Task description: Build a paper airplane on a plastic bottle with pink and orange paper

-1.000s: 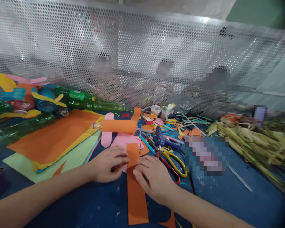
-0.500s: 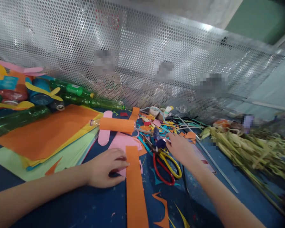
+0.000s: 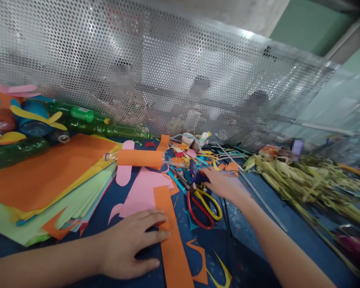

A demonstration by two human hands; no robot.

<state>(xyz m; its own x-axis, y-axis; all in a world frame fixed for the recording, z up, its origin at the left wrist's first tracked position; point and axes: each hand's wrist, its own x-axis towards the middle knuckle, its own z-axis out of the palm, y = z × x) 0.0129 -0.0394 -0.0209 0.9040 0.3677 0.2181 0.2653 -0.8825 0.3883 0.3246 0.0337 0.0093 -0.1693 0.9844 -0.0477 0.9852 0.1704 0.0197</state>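
Note:
My left hand is open, its fingertips resting on a long orange paper strip that lies on the blue table. My right hand reaches to the centre, its fingers curled around the handle of a dark blue glue gun with a black cord. Just in front of the gun lie scissors with red and yellow handles. Beyond my left hand is a plastic bottle wrapped in orange paper, lying across a pink rounded strip. Pink paper is spread between the bottle and my left hand.
A stack of coloured paper lies at left, with green bottles behind it. Paper scraps litter the middle back. Dry corn husks cover the right side. A perforated metal screen stands along the back; people are behind it.
My left hand has moved nearer along the orange strip, with its fingers now lying over it. The right hand stays at the glue gun. The whole view has shifted slightly.

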